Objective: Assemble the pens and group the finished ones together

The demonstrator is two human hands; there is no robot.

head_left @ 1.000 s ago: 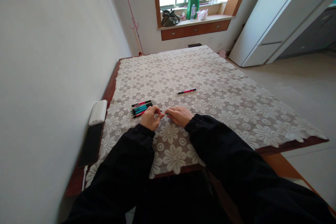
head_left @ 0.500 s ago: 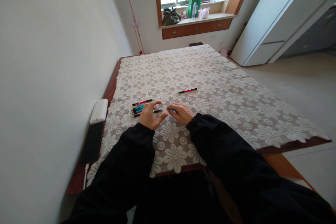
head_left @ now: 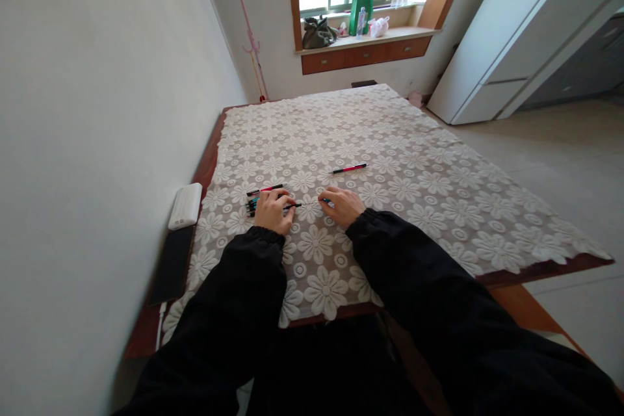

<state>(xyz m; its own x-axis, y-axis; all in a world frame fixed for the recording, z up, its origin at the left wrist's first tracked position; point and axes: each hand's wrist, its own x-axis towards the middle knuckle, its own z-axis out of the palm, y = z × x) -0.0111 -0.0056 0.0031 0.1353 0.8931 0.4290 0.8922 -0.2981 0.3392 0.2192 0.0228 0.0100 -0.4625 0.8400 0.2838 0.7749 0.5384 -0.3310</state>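
My left hand rests on the lace cloth beside a small pile of teal and red pens and pinches a thin black pen part that points right. My right hand lies a little apart to the right, fingers closed on a short teal pen piece. A red pen lies just beyond the pile. Another red and black pen lies alone farther out on the cloth.
The white flowered lace cloth covers a brown table set against the left wall. A white power bank and a flat black device lie at the left edge. A white cabinet stands at the right; bags sit on the window sill.
My hands were together on one pen and have drawn apart. The left hand moved left to the pile with the black part; the right hand kept the teal piece.
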